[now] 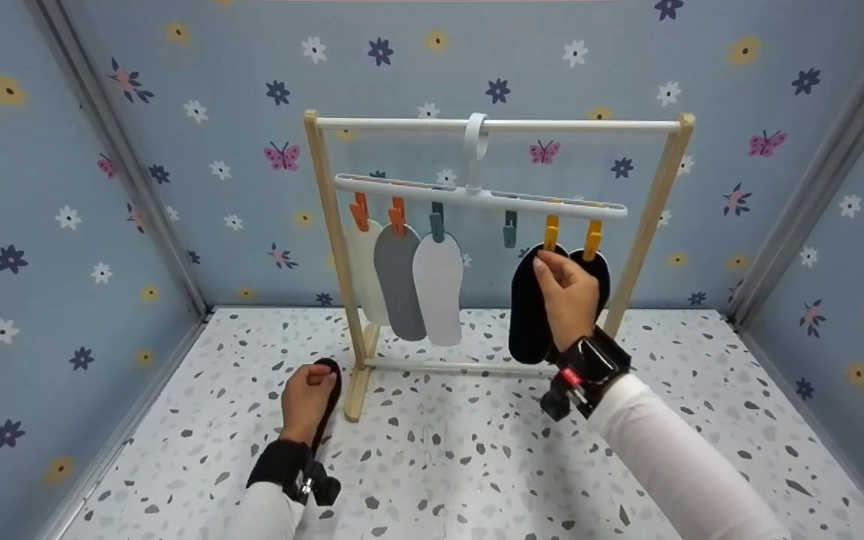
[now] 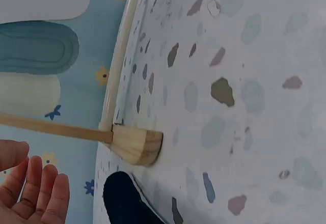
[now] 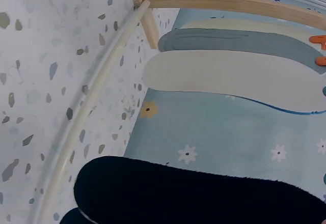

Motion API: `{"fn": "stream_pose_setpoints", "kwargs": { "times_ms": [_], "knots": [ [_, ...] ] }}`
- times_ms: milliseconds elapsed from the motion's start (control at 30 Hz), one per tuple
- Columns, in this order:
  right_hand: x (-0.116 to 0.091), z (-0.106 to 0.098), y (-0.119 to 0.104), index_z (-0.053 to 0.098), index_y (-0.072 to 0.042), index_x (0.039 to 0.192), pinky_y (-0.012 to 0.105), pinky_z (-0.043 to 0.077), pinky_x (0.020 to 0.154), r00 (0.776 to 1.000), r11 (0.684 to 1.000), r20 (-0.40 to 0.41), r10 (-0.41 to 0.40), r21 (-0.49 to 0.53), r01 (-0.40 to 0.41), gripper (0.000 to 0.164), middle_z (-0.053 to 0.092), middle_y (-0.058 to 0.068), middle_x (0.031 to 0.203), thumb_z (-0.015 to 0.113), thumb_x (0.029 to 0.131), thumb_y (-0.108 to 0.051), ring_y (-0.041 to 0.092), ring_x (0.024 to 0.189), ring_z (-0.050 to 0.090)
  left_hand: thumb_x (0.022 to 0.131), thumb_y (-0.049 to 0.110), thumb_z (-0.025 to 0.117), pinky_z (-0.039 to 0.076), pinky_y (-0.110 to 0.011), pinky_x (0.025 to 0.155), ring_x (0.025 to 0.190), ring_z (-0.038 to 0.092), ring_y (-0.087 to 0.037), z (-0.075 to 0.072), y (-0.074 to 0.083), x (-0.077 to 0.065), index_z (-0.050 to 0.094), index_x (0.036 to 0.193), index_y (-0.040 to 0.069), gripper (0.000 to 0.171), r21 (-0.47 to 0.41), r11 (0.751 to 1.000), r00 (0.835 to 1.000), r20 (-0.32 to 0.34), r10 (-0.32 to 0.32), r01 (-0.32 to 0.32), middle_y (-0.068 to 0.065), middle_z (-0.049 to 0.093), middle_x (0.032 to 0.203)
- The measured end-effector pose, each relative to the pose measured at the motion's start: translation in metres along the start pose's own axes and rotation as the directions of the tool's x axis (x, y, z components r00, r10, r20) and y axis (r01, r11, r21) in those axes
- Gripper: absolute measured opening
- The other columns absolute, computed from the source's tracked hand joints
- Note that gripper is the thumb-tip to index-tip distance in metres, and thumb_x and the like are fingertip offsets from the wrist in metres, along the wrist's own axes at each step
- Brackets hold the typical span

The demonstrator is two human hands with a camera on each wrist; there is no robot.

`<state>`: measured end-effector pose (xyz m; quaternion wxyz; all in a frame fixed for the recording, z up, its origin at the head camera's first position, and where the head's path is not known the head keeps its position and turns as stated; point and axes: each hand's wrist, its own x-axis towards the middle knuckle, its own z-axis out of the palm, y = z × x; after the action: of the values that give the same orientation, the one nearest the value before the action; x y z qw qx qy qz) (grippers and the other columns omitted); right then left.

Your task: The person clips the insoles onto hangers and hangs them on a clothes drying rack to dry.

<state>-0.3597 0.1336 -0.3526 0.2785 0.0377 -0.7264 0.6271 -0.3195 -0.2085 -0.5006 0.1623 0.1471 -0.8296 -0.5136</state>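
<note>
My right hand (image 1: 571,296) pinches the top of a black insole (image 1: 524,319) between thumb and forefinger, right under a yellow clip (image 1: 551,232). Behind it, a second black insole (image 1: 601,268) hangs from another yellow clip (image 1: 592,240). In the right wrist view the front black insole (image 3: 193,193) fills the bottom, with the fingers almost wholly out of frame. Low at the left, my left hand (image 1: 306,401) is beside another black insole (image 1: 336,382). The left wrist view shows this hand (image 2: 33,188) with loosely bent fingers and nothing between them, the insole (image 2: 125,198) apart from it.
A white hanger (image 1: 432,191) hooks over the rail of a wooden rack (image 1: 331,225). From its left half hang a cream insole (image 1: 364,277), a grey insole (image 1: 400,285) and a white insole (image 1: 438,292). One green clip (image 1: 510,230) holds nothing. The rack's foot (image 1: 357,394) stands by the left hand.
</note>
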Motion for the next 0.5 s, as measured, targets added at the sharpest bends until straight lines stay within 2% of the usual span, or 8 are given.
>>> {"fn": "stream_pose_setpoints", "kwargs": {
  "times_ms": [300,500],
  "knots": [
    [0.002,0.015,-0.013,0.068,0.001,0.11,0.019,0.048,0.078,0.998,1.0,-0.059,0.005,-0.028,-0.006,0.025,0.069,0.013,0.106,0.065,0.09,-0.014,0.017,0.092,0.063,0.089,0.011,0.06,0.043,-0.04,0.08,0.094,0.058,-0.035,-0.02,-0.027,0.006,0.061,0.104,-0.005,0.023,0.049,0.998,0.999,-0.047,-0.024,0.027,-0.022,0.064,0.101],
    [0.004,0.02,-0.02,0.067,0.003,0.112,0.025,0.05,0.084,0.997,1.0,-0.069,-0.029,-0.01,0.029,0.028,0.068,0.015,0.107,0.065,0.089,-0.012,0.02,0.095,0.064,0.089,0.011,0.059,0.041,-0.044,0.083,0.096,0.057,-0.039,-0.029,-0.039,0.007,0.06,0.103,-0.007,0.022,0.086,0.996,0.998,-0.058,-0.029,0.034,-0.026,0.063,0.102]
  ]
}}
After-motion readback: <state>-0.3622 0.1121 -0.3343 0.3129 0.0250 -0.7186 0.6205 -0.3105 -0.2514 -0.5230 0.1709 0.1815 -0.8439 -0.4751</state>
